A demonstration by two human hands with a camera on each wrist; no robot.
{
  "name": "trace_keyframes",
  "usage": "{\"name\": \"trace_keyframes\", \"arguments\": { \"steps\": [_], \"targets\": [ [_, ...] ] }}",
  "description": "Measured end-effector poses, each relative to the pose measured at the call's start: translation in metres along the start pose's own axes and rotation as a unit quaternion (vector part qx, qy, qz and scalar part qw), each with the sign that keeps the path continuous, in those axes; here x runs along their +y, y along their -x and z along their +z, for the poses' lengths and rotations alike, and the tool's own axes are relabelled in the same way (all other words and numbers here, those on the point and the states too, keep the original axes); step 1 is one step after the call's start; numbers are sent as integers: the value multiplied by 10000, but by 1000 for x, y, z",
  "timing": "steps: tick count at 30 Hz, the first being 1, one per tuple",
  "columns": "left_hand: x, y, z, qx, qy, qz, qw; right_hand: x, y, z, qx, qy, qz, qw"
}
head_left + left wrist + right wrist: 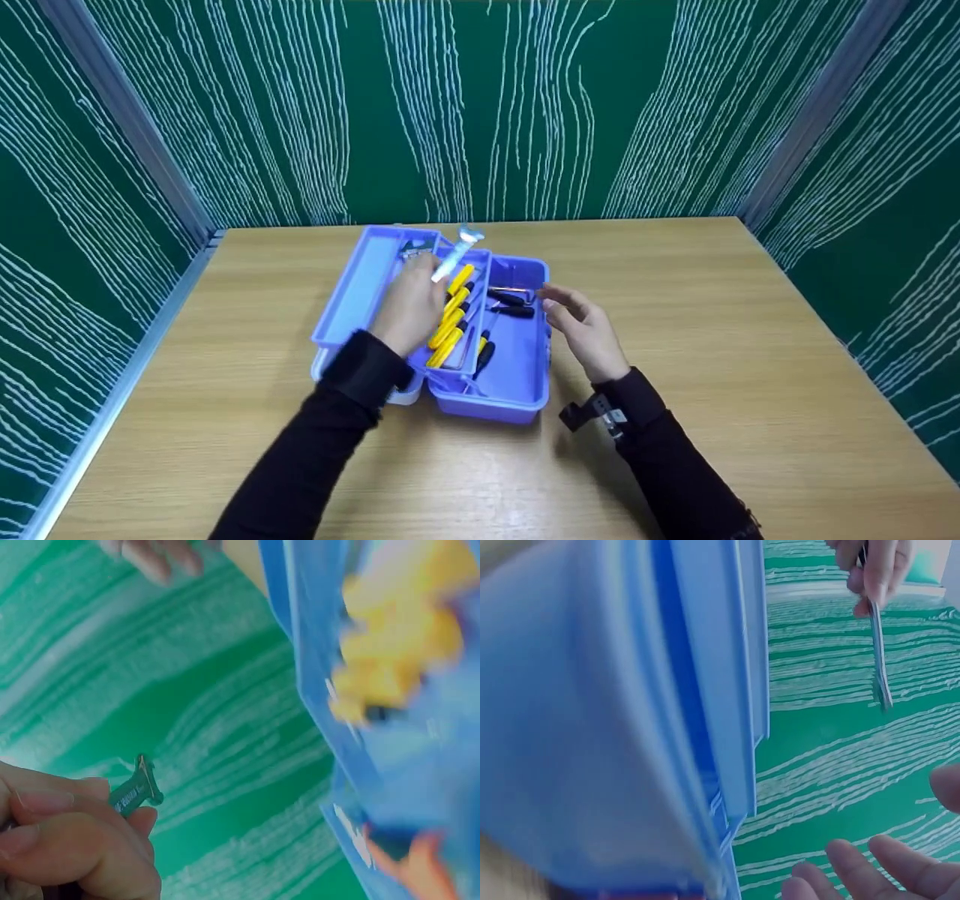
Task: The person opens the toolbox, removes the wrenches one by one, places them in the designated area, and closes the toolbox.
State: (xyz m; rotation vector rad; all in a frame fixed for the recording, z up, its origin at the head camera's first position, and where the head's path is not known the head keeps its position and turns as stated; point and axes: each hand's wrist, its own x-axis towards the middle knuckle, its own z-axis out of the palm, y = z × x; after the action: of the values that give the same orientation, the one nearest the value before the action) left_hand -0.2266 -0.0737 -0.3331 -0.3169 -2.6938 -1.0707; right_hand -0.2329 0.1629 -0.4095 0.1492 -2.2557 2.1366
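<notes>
My left hand [411, 309] grips a silver open-end wrench [456, 253], held above the middle tray of a purple toolbox [491, 411]. The wrench's forked head [142, 784] sticks out past the curled fingers in the left wrist view. Several yellow-handled tools [448, 345] lie in a row in the middle tray, partly hidden by the left hand. Black-handled tools [514, 310] lie in the deeper right compartment. My right hand [589, 334] is beside the toolbox's right wall, fingers loosely bent and holding nothing; whether the fingertips touch the rim, I cannot tell.
The toolbox's left tray [364, 277] is folded out, with a dark item [417, 246] at its far end. Under the toolbox is a wooden table [720, 345]. Green panels [517, 112] with white wavy lines enclose the back and sides.
</notes>
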Motion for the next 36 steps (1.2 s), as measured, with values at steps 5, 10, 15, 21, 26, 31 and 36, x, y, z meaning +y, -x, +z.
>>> {"name": "trace_keyframes", "arguments": {
  "steps": [5, 10, 15, 21, 26, 31, 36],
  "targets": [
    [8, 13, 24, -112, 225, 287, 9993, -3, 3, 13, -144, -246, 12, 9996],
    [11, 26, 50, -147, 282, 709, 9970, -5, 6, 25, -315, -404, 62, 9987],
    [11, 36, 69, -73, 100, 921, 9957, -1, 8, 36, -326, -594, 101, 9977],
    [14, 45, 85, 168, -66, 930, 9955, 2, 10, 41, -308, -523, 236, 9979],
    [15, 49, 94, 361, -111, 922, 9950, 3, 10, 41, -177, -496, 420, 9977],
    [16, 51, 97, 315, -93, 897, 9954, 3, 10, 41, -153, -470, 574, 9971],
    [16, 52, 93, 84, 118, 893, 9959, 1, 10, 37, -205, -400, 639, 9969]
  ]
}}
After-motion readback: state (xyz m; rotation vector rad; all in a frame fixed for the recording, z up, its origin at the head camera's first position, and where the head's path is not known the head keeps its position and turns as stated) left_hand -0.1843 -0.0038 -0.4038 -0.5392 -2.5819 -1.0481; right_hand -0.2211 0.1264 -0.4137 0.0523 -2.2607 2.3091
